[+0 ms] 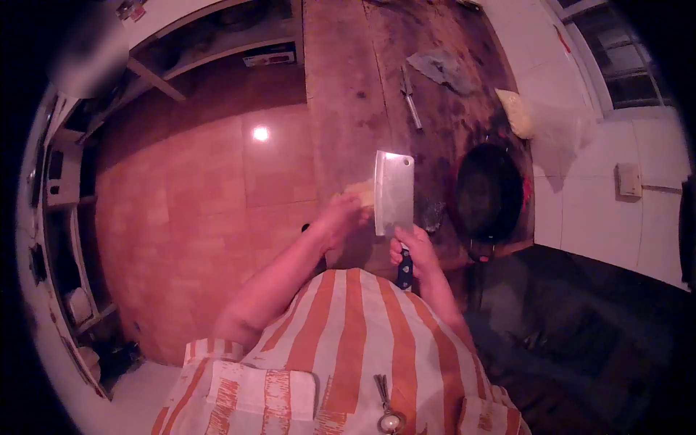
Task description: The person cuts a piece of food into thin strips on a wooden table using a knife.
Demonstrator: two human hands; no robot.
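My right hand [417, 250] is closed around the dark, patterned handle of a cleaver [395, 192]. Its broad metal blade points away from me, with a small hole near the far corner. Just left of the blade, my left hand [346, 217] has its fingers curled on a pale yellow piece [364, 194]. The blade partly covers that piece, so its full shape and whether the edge touches it cannot be made out. Both hands are over the near part of a worn wooden table [348, 109].
A black pan [489, 192] sits at the table's right side. Farther back lie a slim knife-like tool [411, 101] and a crumpled plastic bag [442, 70]. A yellow packet [515, 114] rests by the tiled wall. Clear crumpled plastic [434, 216] lies right of the cleaver. Shelves [225, 54] stand beyond the floor.
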